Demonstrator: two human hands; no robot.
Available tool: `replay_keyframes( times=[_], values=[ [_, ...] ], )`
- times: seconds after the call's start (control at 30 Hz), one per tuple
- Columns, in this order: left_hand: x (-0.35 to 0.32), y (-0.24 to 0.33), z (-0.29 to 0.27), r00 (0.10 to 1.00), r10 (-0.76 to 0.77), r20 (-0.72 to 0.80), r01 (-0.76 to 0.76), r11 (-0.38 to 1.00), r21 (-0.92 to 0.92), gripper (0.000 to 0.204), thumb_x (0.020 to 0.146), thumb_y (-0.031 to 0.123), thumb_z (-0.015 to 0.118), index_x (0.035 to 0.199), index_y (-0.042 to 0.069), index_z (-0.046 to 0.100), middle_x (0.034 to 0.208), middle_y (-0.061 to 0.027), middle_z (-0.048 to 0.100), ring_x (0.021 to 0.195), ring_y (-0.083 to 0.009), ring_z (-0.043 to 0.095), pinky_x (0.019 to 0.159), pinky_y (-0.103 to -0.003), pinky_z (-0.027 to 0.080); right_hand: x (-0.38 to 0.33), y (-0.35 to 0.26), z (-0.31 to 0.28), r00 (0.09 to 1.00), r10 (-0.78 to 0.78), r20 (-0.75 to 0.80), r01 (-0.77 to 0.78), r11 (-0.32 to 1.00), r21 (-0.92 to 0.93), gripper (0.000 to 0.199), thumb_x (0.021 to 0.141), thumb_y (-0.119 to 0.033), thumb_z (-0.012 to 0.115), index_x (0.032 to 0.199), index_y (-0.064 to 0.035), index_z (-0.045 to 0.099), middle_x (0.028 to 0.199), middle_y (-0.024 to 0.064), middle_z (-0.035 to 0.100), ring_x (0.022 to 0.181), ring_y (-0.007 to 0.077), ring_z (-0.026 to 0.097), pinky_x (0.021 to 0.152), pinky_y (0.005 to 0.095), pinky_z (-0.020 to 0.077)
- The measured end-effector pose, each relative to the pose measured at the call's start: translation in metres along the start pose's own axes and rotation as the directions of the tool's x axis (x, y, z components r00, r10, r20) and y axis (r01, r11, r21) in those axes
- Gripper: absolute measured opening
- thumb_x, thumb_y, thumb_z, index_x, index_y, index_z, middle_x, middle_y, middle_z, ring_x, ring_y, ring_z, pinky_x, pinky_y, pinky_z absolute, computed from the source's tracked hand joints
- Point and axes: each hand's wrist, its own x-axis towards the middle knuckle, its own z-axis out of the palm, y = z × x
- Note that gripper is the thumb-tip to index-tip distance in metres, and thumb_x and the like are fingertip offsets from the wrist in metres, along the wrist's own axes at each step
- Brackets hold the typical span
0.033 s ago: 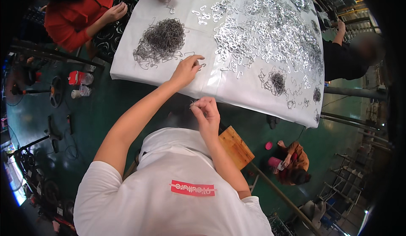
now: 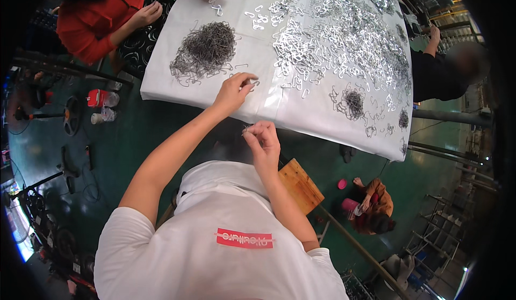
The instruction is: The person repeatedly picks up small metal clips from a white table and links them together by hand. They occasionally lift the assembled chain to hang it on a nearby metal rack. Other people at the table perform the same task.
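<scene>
Over the near edge of the white-covered table [image 2: 215,92], my left hand [image 2: 232,92] pinches a small bent metal hook [image 2: 255,82] between thumb and fingers. My right hand [image 2: 264,141] is held in front of the table edge, in front of my body. Its thumb and forefinger are pressed together on a thin wire piece [image 2: 245,129], mostly hidden by the fingers. Beyond my left hand lies a dark heap of wire hooks [image 2: 207,50], with a few loose ones near my fingers. Shiny S-shaped hooks [image 2: 301,47] spread over the middle and right of the table.
A smaller dark wire pile [image 2: 353,104] lies toward the right edge. A co-worker in red [image 2: 107,20] sits at the left; another in black [image 2: 438,77] is at the right. A wooden stool [image 2: 300,186] stands by my right arm, and a person [image 2: 376,206] crouches beyond it.
My left fingers have drawn in slightly around the hook and back to the left. At the far left, a shiny hook by a co-worker's hand sits differently. My right hand barely moves.
</scene>
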Motion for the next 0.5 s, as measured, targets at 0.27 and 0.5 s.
replay_keyframes(
  times=[0.27, 0.5],
  values=[
    [-0.088, 0.063, -0.03, 0.985, -0.11, -0.131, 0.067, 0.953, -0.296, 0.01, 0.083, 0.006, 0.066, 0.092, 0.002, 0.064, 0.088, -0.0033, 0.066, 0.074, -0.0077, 0.06, 0.061, -0.022, 0.046, 0.004, 0.009, 0.009, 0.999, -0.042, -0.026, 0.042, 0.999, -0.023, 0.005, 0.083, -0.007, 0.066, 0.087, -0.0049, 0.064, 0.097, 0.0001, 0.049, 0.069, 0.0044, 0.042, 0.06, 0.0175, 0.0353],
    [-0.112, 0.076, -0.036, 0.971, -0.003, -0.237, -0.024, 0.994, -0.11, 0.01, 0.078, 0.004, 0.068, 0.088, 0.002, 0.065, 0.084, -0.0055, 0.066, 0.074, -0.0151, 0.061, 0.064, -0.026, 0.045, 0.005, 0.007, 0.014, 0.994, -0.109, -0.015, 0.107, 0.99, -0.096, 0.008, 0.083, -0.009, 0.067, 0.089, -0.0042, 0.064, 0.094, 0.0009, 0.05, 0.075, 0.0076, 0.045, 0.062, 0.0201, 0.0369]
  ],
)
